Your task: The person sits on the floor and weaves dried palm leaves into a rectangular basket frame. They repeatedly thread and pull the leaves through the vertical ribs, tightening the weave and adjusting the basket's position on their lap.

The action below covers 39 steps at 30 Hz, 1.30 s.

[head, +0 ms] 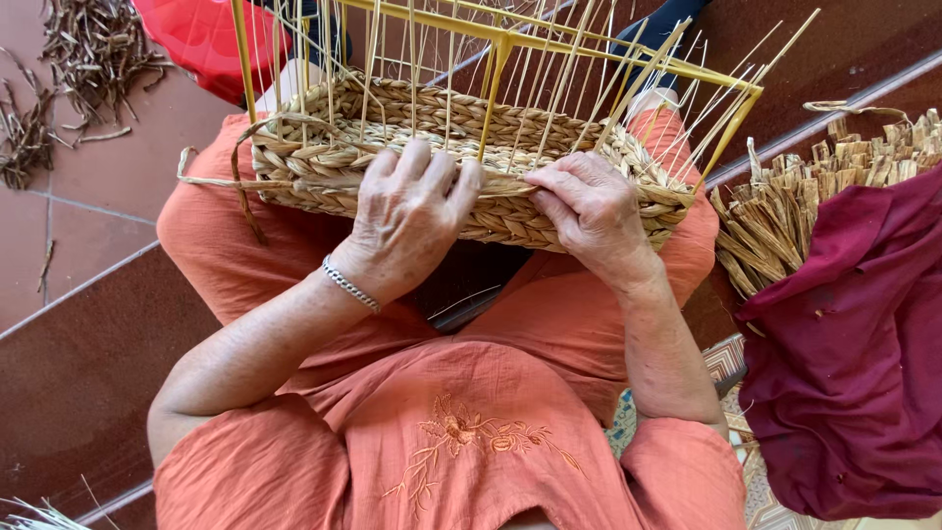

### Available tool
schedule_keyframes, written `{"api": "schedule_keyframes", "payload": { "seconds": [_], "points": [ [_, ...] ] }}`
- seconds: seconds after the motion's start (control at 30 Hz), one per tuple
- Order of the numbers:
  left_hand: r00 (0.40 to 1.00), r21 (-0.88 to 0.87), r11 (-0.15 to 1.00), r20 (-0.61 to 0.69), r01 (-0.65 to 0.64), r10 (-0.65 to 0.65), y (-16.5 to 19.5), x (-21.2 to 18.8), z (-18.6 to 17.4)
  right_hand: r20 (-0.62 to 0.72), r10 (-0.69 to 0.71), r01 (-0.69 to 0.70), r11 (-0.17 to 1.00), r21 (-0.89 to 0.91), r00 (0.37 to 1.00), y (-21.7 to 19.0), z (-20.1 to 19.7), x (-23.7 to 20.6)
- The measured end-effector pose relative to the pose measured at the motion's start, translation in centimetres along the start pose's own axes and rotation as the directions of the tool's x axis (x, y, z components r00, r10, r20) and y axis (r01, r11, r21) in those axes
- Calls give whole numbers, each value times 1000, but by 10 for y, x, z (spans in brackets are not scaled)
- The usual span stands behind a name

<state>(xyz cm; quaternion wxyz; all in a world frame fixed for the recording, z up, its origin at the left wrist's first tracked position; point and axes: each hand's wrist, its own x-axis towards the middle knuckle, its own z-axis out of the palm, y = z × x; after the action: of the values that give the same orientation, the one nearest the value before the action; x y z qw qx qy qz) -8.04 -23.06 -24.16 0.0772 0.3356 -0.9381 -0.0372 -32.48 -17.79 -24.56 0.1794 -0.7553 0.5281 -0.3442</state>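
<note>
A half-woven rectangular basket (334,118) of braided straw rests on my lap, built on a yellow wire frame (500,44) with thin upright stakes. My left hand (407,221) lies over the near rim, fingers curled onto the braid. At the near wall's top edge my right hand (589,211) pinches the working straw strand (510,186), thumb and fingers pressed on it. A loose strand (211,182) trails off the basket's left corner. I wear an orange garment and a silver bracelet (348,285) on the left wrist.
A bundle of dried straw (785,206) lies at my right, next to a dark red cloth (854,363). Dried scraps (88,49) litter the tiled floor at upper left. A red object (196,34) sits behind the basket.
</note>
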Motion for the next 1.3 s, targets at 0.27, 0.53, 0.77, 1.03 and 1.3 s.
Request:
{"api": "schedule_keyframes", "payload": {
  "seconds": [0.27, 0.53, 0.77, 1.03, 1.3],
  "points": [
    [960, -190, 958, -221, -214, 170, 24, 30, 0, -40, 201, -198, 977, 80, 979, 12, 7, -8],
    [939, -672, 732, -314, -116, -139, 12, 82, 76, -76, 130, -117, 981, 155, 989, 11, 2, -8],
    [972, -971, 185, 113, 152, -206, 29, 8, 42, -103, 235, -228, 971, 77, 966, 14, 20, 1],
    [941, -50, 998, -339, -33, 14, -18, 22, 34, 39, -6, 6, 1000, 11, 999, 18, 9, 1],
    [997, -46, 996, -5, -81, 81, -6, -10, 21, -152, 145, -161, 982, -99, 978, 27, 41, -3]
  ]
}}
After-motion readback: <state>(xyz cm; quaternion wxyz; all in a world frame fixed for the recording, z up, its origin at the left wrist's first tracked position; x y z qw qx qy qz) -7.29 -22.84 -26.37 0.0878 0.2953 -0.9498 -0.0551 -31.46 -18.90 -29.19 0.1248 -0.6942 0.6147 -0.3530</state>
